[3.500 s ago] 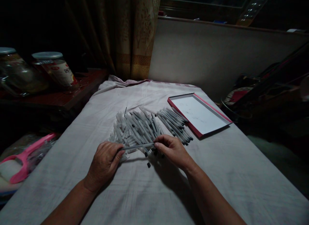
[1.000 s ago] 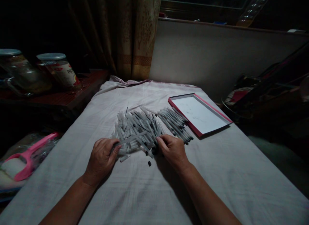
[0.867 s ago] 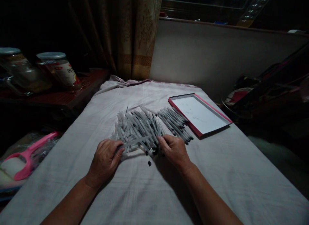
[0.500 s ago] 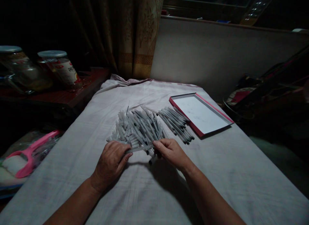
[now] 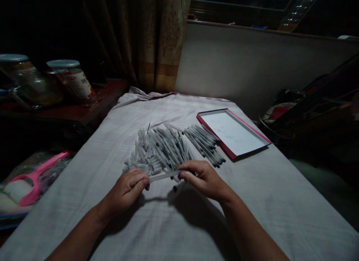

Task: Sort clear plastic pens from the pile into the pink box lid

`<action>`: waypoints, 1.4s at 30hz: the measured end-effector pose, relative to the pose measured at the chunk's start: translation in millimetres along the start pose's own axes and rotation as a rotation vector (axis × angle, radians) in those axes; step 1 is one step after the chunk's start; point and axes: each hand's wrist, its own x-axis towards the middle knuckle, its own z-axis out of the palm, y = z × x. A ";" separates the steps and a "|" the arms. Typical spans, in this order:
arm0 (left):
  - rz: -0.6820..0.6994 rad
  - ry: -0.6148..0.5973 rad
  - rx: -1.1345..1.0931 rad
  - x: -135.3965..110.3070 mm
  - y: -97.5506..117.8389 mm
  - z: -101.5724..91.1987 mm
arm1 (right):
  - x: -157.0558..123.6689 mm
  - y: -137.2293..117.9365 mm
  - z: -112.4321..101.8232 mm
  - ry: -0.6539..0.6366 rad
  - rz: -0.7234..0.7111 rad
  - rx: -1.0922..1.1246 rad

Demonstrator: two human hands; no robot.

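You've got a pale tube betw. both hands, raised off the cloth just on the near side of the heap. Your L hand has its grip closed on the tube's L end; your R hand has its grip closed on the R end, thumb & fingers pinching, exact contact partly hidden. The tube runs approx. crosswise, R end a bit higher in view. The heap itself is clear tubes & pens lying every which way on the cloth-covered surface, some w/ dark insides or tips, too jumbled to count. A thin stick pokes up at the heap's far side. Near side of the heap, close to your R hand, there's a small black piece, too dim to make out. Just R of the heap lies a bundle of pens, roughly parallel, dark ends mostly twd you. Farther R of the heap, next to the bundle, is a red-sided tray, white inside w/ faint marks. Well L of the heap: a dark red side table w/ a lidded jar etc., & lower down a pink tool by clear plastic. Beyond the heap hangs a patterned curtain, wall to its R.
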 end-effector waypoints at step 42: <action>-0.045 0.342 0.634 0.5 -51.4 11.2 | 18.1 43.7 -15.3 0.445 0.503 -0.835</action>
